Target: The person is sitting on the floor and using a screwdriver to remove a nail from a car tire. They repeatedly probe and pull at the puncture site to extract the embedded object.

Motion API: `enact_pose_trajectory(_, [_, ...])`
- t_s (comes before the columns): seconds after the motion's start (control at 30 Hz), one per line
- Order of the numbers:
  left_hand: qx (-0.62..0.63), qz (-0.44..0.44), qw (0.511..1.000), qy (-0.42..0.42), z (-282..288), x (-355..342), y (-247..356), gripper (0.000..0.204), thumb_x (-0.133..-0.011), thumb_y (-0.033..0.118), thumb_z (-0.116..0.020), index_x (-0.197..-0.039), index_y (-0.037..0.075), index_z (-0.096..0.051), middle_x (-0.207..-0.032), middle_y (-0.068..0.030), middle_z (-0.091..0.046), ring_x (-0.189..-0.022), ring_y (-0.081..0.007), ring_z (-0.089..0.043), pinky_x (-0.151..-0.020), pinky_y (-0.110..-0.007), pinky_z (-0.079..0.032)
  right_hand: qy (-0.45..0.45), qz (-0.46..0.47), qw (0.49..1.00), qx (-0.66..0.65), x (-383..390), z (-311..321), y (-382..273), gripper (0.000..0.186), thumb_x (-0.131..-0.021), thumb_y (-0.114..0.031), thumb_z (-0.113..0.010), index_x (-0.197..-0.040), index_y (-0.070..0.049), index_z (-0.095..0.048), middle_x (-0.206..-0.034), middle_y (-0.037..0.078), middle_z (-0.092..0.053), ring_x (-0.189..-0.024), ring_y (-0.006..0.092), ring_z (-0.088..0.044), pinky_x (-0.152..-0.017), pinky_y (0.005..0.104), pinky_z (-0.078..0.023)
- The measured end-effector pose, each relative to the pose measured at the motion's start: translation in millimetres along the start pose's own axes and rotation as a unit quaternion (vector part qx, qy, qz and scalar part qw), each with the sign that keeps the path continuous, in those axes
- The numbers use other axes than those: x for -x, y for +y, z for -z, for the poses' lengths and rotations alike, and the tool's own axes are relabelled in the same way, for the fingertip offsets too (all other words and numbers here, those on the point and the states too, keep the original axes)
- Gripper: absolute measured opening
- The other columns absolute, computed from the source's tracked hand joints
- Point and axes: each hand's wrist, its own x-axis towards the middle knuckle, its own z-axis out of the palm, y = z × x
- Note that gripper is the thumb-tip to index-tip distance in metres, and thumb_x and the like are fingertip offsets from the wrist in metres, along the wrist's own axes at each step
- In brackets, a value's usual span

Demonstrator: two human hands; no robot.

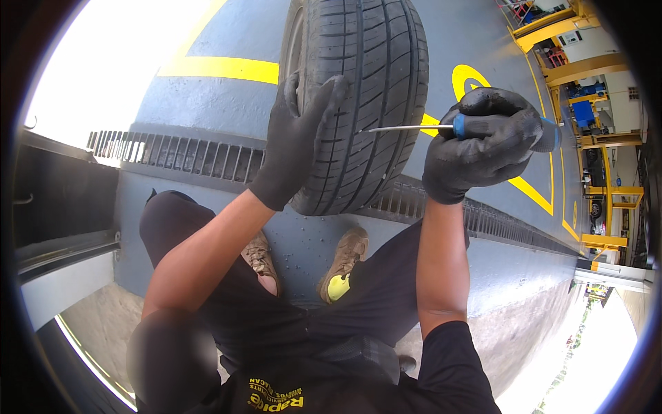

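A black tyre (376,90) on a wheel stands upright on the floor before me, its tread facing me. My left hand (298,131), in a dark work glove, rests flat against the tyre's left side, thumb toward the tread and fingers partly hidden at the rim. My right hand (483,141), gloved too, is wrapped round the blue and black handle of a screwdriver (407,128). Its thin metal shaft points left, and the tip meets a tread groove near the middle; whether it is inside the groove I cannot tell.
A dark drain grating (196,155) crosses the grey floor behind and beside the tyre. Small bits (300,255) lie scattered on the floor between my shoes (345,259). Yellow lines (221,67) mark the floor. Yellow lift frames (610,190) and equipment stand at the far right.
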Motion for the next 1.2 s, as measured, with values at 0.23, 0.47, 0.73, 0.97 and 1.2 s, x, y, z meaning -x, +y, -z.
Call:
enact_pose_trajectory(0.23, [0.008,0.024,1.0,-0.014,-1,3,8,0.079,-0.097,0.044,-0.065,-0.144,-0.015,-0.04,-0.121,-0.025,-0.064,-0.111,-0.0251,-0.067,-0.093,-0.035,-0.056,-0.014,0.022,1.0,0.008,-4,-1,-1,0.039,-0.1,-0.017,-0.061,-0.126,0.006,-0.043,-0.09,0.02,-0.07,-0.078,0.0236,-0.071,-0.07,0.0286,-0.058])
enact_pose_trajectory(0.47, [-0.003,0.006,1.0,0.003,-2,2,3,0.075,-0.097,0.045,-0.066,-0.142,-0.011,-0.044,-0.122,-0.0236,-0.064,-0.111,-0.0244,-0.067,-0.092,-0.035,-0.056,-0.055,0.122,0.982,0.135,-31,-5,-1,0.044,-0.097,-0.006,-0.062,-0.134,0.005,-0.041,-0.094,0.019,-0.073,-0.083,0.0204,-0.073,-0.073,0.0267,-0.06])
enact_pose_trajectory(0.73, [-0.064,-0.062,0.996,0.001,-1,3,-7,0.085,-0.095,0.046,-0.067,-0.147,-0.014,-0.038,-0.128,-0.0258,-0.061,-0.116,-0.0269,-0.064,-0.098,-0.036,-0.053,-0.092,0.067,0.976,0.186,-34,7,-2,0.039,-0.094,-0.005,-0.061,-0.13,0.005,-0.046,-0.095,0.015,-0.075,-0.075,0.0183,-0.073,-0.064,0.0265,-0.061])
enact_pose_trajectory(0.97, [0.012,0.002,1.0,0.002,-4,2,-2,0.079,-0.095,0.044,-0.068,-0.143,-0.013,-0.042,-0.124,-0.0239,-0.062,-0.112,-0.0251,-0.065,-0.094,-0.035,-0.055,-0.033,0.066,0.981,0.182,-25,11,3,0.032,-0.098,-0.006,-0.055,-0.124,0.009,-0.044,-0.105,0.022,-0.067,-0.069,0.0199,-0.071,-0.062,0.0276,-0.062])
enact_pose_trajectory(1.2, [-0.01,-0.023,1.0,0.017,-7,8,5,0.068,-0.096,0.042,-0.067,-0.137,-0.008,-0.048,-0.115,-0.0198,-0.065,-0.105,-0.0208,-0.067,-0.087,-0.034,-0.057,0.043,-0.158,0.986,-0.04,-5,-6,27,0.028,-0.099,-0.014,-0.059,-0.121,-0.002,-0.048,-0.08,0.007,-0.058,-0.064,0.0126,-0.058,-0.058,0.0274,-0.049])
